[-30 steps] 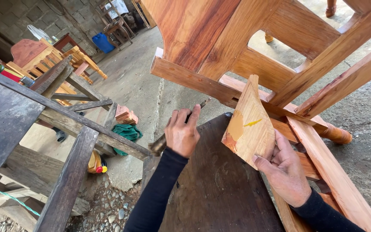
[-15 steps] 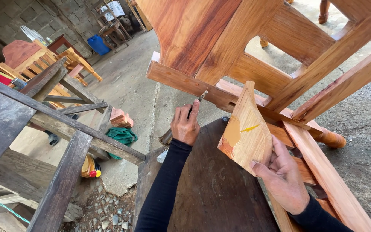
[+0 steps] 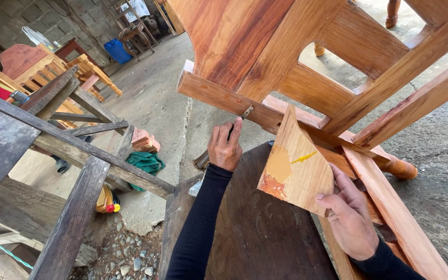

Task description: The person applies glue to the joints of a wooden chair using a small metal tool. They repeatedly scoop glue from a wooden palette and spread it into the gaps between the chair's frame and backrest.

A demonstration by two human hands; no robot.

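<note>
Left hand (image 3: 224,148) grips putty knife (image 3: 233,127), forefinger along blade, tip on rail (image 3: 219,98). Right hand (image 3: 349,218) grasps board (image 3: 296,166) bottom corner.

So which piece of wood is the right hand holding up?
Find the big reddish wooden frame lying across the top. Just below it, the right hand holds a flat pale board upright. Only this board has a curved edge and yellow-orange putty smears on its face.

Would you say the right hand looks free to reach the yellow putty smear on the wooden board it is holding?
Probably not by itself: the right hand grips the board's lower corner, holding it up. The yellow putty lies exposed, nothing covering it, but the left hand, busy with a small blade at the frame, looks nearer.
</note>
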